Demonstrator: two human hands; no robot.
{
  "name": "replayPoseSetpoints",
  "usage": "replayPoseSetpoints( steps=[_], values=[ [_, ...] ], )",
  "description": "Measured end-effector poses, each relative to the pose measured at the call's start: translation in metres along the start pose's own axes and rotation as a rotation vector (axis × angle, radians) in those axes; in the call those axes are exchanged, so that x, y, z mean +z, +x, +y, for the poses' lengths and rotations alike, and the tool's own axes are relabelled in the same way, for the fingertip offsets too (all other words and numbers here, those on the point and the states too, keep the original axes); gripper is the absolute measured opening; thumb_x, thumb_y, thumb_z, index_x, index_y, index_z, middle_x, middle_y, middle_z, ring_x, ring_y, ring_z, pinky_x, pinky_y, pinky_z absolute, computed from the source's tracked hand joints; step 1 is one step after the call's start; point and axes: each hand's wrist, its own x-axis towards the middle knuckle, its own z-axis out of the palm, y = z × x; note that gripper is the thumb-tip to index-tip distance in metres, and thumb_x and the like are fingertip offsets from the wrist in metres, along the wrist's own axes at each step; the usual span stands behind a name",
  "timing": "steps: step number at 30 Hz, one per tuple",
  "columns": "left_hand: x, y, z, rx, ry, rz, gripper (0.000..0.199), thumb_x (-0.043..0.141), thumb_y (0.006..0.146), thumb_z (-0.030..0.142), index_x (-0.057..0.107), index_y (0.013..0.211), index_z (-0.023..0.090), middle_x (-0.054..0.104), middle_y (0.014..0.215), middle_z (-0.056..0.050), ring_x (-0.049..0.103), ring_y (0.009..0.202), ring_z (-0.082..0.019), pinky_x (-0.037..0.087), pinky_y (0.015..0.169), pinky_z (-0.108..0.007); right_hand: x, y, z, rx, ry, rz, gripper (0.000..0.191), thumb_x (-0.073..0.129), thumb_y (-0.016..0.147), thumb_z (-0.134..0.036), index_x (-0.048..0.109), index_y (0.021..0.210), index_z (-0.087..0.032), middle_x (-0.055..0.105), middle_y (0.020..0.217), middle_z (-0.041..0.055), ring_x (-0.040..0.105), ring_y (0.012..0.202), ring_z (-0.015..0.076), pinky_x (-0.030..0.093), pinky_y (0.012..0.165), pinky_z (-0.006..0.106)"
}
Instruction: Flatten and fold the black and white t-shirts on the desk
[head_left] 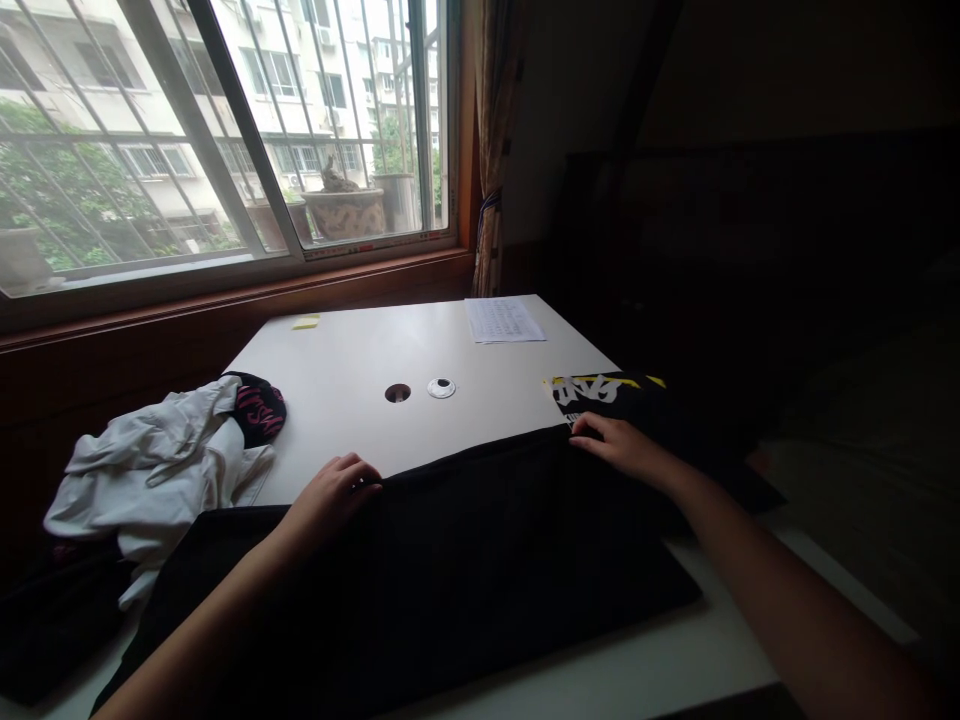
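A large black garment (465, 560) lies spread across the near part of the white table. My left hand (341, 492) pinches its far edge left of centre, fingers closed on the cloth. Farther right along the same edge, my right hand (607, 442) grips the fabric between thumb and fingers. Just beyond my right hand is a dark folded cloth (607, 388) with white lettering and yellow stripes. Both forearms reach over the black garment and the table.
A heap of white clothing (161, 465) and a black cloth with pink lettering (260, 410) lie at the left. The white table (360, 350) bears papers (504, 320), a yellow note (305, 322), a round hole (397, 393) and a round disc (441, 387). A barred window stands behind.
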Motion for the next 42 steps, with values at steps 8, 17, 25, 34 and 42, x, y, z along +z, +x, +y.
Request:
replayPoseSetpoints(
  steps=[8,17,25,34,42],
  values=[
    [0.002,-0.010,0.010,-0.081,-0.056,0.131,0.025,0.046,0.100,0.043,0.058,0.092,0.023,0.066,0.092,-0.005,0.064,0.086,-0.024,0.053,0.073,-0.036,-0.001,0.022,0.006,0.058,0.019,0.016,0.021,0.060,0.087,-0.045,0.063,0.092,-0.025,0.070,0.091,0.0030,0.064,0.088,0.0255,0.049,0.076,0.035],
    [0.010,-0.017,0.004,-0.130,0.135,0.150,0.022,0.038,0.105,0.042,0.051,0.100,0.024,0.064,0.098,-0.005,0.063,0.084,-0.022,0.048,0.070,-0.033,0.011,0.042,0.003,0.066,-0.021,0.060,0.017,0.064,0.087,-0.040,0.064,0.097,-0.026,0.073,0.101,0.0056,0.067,0.096,0.0275,0.051,0.084,0.038],
    [0.005,-0.023,0.002,-0.105,0.210,0.201,0.028,0.036,0.106,0.046,0.051,0.115,0.024,0.066,0.102,-0.005,0.067,0.073,-0.019,0.046,0.063,-0.029,0.034,0.046,0.018,0.183,0.275,0.186,0.025,0.060,0.089,-0.042,0.059,0.108,-0.026,0.071,0.112,0.0074,0.069,0.102,0.0259,0.055,0.086,0.038],
    [-0.016,-0.061,-0.043,-0.159,0.450,0.141,0.035,0.036,0.105,0.046,0.056,0.118,0.021,0.075,0.094,-0.007,0.068,0.067,-0.020,0.041,0.056,-0.027,0.047,0.045,0.017,0.116,-0.017,0.278,0.017,0.054,0.091,-0.033,0.057,0.106,-0.026,0.071,0.110,0.0111,0.068,0.101,0.0306,0.054,0.090,0.044],
    [-0.021,-0.070,-0.046,-0.298,0.622,0.107,0.034,0.034,0.107,0.045,0.060,0.104,0.022,0.074,0.092,-0.007,0.072,0.077,-0.023,0.036,0.054,-0.028,0.047,0.040,0.009,0.070,-0.181,0.270,0.017,0.050,0.096,-0.034,0.059,0.109,-0.026,0.071,0.108,0.0107,0.067,0.094,0.0294,0.054,0.077,0.039]
  ],
)
